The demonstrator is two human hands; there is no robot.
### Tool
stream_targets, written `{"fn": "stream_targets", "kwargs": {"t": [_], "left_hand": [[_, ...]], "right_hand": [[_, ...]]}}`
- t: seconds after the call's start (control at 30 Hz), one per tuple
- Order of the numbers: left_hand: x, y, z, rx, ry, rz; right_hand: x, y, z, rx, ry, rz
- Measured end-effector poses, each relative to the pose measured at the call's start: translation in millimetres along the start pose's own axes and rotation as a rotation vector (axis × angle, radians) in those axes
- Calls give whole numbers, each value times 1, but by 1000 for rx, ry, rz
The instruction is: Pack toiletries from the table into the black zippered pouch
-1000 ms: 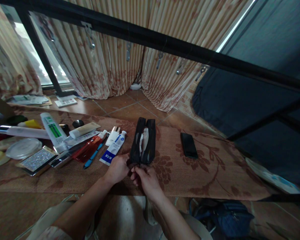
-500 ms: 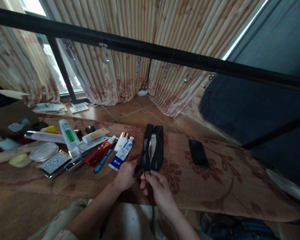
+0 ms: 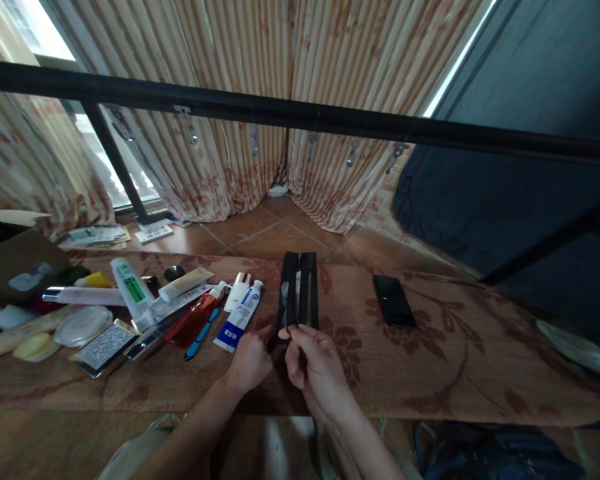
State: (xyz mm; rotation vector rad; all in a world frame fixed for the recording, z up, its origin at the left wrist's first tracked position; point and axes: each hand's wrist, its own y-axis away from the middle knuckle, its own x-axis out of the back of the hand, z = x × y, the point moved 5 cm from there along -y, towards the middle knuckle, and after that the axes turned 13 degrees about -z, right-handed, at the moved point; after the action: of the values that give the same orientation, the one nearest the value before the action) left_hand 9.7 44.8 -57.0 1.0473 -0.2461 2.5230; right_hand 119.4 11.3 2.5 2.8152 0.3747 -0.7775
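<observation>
A black mesh zipper pouch rests on the cloth in front of me, its long top slit parted. Something pale shows inside, too hidden to name. My left hand is closed on the pouch's near left corner, its fingertips partly hidden. At the near end of the slit, my right hand pinches the zipper pull between thumb and forefinger. Left of the pouch lie a white and blue tube, a white bottle with a shiny cap and a blue pen.
Farther left, a red pump bottle, a glittery compact, a round clear container and a green-white tube crowd together near a cardboard box. A black phone lies right. A dark rail crosses beyond the table.
The pouch's slit has narrowed, its two edges now closer together. My right hand stays at its near end and the left still holds the corner. The camera view has shifted slightly.
</observation>
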Motion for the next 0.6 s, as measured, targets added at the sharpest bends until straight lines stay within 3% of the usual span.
{"fn": "stream_targets", "kwargs": {"t": [0.3, 0.6], "left_hand": [[-4, 1, -5, -8, -6, -26], [1, 3, 3, -3, 11, -20]], "right_hand": [[-7, -5, -4, 38, -159, 9], [1, 3, -4, -15, 12, -96]]}}
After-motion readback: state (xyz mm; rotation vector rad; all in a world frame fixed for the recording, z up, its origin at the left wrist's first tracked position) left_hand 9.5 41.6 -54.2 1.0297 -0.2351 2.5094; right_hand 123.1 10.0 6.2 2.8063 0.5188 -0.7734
